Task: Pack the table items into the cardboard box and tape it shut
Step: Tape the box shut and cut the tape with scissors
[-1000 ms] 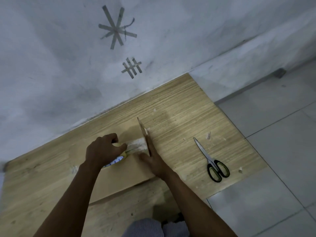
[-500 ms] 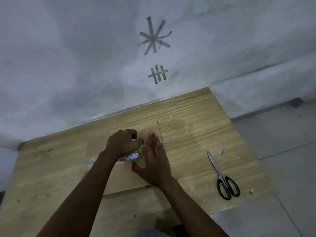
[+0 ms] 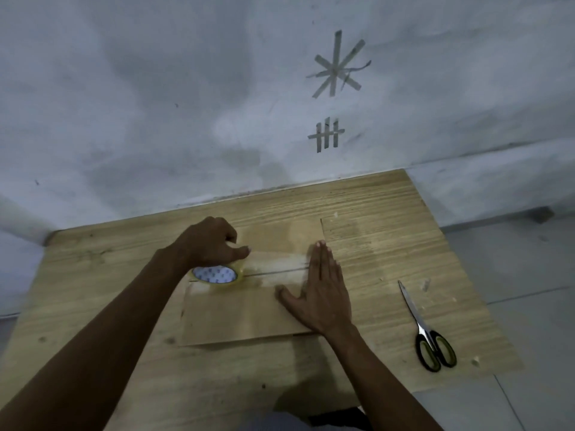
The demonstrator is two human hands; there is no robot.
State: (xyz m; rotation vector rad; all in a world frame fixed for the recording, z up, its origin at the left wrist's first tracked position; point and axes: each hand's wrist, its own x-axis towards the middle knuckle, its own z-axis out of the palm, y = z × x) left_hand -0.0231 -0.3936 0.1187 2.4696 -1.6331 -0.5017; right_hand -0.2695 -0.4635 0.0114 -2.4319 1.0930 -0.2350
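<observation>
Cardboard box point(image 3: 249, 312) lies closed at table point(image 3: 389, 244) centre, its seam running left-right between the hands. Left hand point(image 3: 208, 244) is clamped on the tape roll point(image 3: 214, 275) at the seam's left part; right hand point(image 3: 320, 293) presses flat, fingers spread, on the box's right end. Laid tape spans between them. Likely next: pull the roll left, where the tabletop is open. Scissors point(image 3: 426, 328) lie right, nearer the right hand.
</observation>
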